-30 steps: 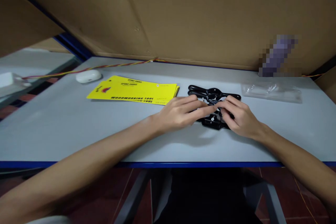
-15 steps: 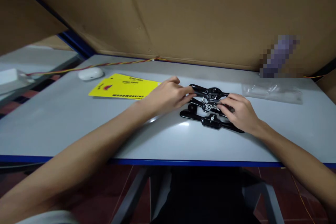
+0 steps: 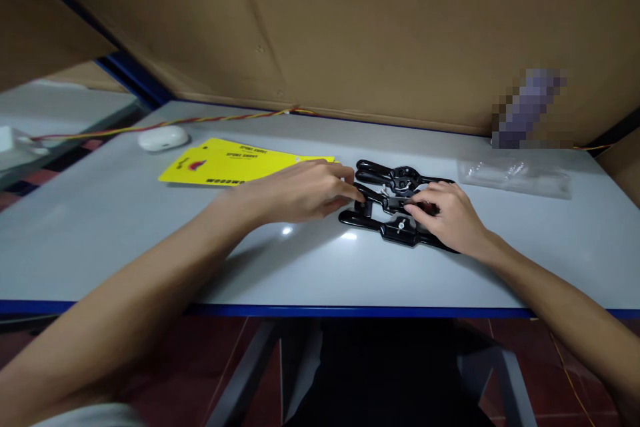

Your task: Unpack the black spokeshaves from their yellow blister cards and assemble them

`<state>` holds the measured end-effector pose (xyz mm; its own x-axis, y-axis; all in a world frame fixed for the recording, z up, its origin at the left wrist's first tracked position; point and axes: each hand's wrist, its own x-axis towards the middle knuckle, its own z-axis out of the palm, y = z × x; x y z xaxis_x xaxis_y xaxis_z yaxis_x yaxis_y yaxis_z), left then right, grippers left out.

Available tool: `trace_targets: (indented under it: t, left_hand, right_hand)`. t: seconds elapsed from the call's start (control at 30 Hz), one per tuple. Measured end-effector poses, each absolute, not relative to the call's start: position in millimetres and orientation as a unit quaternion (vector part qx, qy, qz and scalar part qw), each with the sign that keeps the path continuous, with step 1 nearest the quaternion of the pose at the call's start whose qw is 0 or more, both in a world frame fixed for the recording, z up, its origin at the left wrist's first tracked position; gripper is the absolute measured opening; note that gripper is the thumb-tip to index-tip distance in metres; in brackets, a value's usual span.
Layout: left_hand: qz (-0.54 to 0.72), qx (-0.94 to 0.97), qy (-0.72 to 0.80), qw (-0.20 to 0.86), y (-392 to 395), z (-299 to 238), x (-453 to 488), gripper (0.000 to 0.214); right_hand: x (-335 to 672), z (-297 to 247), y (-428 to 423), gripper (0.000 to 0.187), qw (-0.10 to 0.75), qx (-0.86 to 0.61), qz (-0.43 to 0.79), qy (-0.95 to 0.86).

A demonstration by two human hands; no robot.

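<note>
Several black spokeshaves lie side by side on the table. The nearest spokeshave (image 3: 401, 230) has a silver screw at its middle. My left hand (image 3: 320, 190) has its fingertips closed at the left handle of the middle spokeshave (image 3: 373, 195). My right hand (image 3: 453, 217) pinches a small dark metal plate (image 3: 397, 202) over that spokeshave's centre, and covers its right handle. Behind it, more black spokeshave handles lie close together, with a round-edged body (image 3: 406, 177). A small black piece (image 3: 363, 208) rests near my left fingertips.
Yellow printed cards (image 3: 220, 160) lie left of my left hand. A white earbud case (image 3: 163, 138) is at the back left, by a red and yellow cable (image 3: 215, 119). A clear plastic bag (image 3: 515, 175) lies at the back right, before a cardboard wall (image 3: 375, 33).
My left hand has shifted left and down, from the rear handles to the middle spokeshave's handle. My right hand has brought the dark plate down flatter over the middle spokeshave.
</note>
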<state>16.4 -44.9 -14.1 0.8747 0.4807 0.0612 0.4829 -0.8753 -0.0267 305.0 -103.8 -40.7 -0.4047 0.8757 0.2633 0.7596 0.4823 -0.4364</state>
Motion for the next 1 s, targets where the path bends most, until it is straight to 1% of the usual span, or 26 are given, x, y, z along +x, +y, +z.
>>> trace_targets:
  t: [0.27,0.43,0.57,0.7,0.8,0.9,1.0]
  left_hand:
    - [-0.064,-0.975,-0.21,-0.036,-42.9,-14.7,20.5,0.025]
    - [-0.058,-0.973,-0.219,-0.048,-41.5,-14.0,19.8,0.02]
    - [-0.058,-0.974,-0.215,-0.043,-42.6,-12.6,19.8,0.023]
    - [-0.053,-0.97,-0.234,-0.029,-43.6,-13.5,19.9,0.023]
    - [-0.049,-0.97,-0.234,-0.044,-44.0,-12.7,18.4,0.021]
    - [-0.041,-0.969,-0.236,-0.068,-44.2,-10.5,16.7,0.024]
    - [-0.049,-0.968,-0.238,-0.07,-43.5,-11.2,17.2,0.024]
  right_hand:
    - [304.2,-42.3,-102.7,0.021,0.24,-0.513,0.114,-0.816]
    - [304.7,-41.1,-101.8,0.028,0.235,-0.514,0.124,-0.815]
    - [305.5,-40.1,-102.2,0.032,0.229,-0.504,0.131,-0.822]
    - [305.6,-40.2,-102.4,0.031,0.228,-0.506,0.117,-0.823]
    - [307.1,-40.6,-102.7,0.03,0.237,-0.504,0.104,-0.824]
    - [312.4,-38.5,-103.7,0.024,0.242,-0.5,0.09,-0.826]
    - [320.4,-32.7,-104.7,0.023,0.204,-0.47,0.076,-0.855]
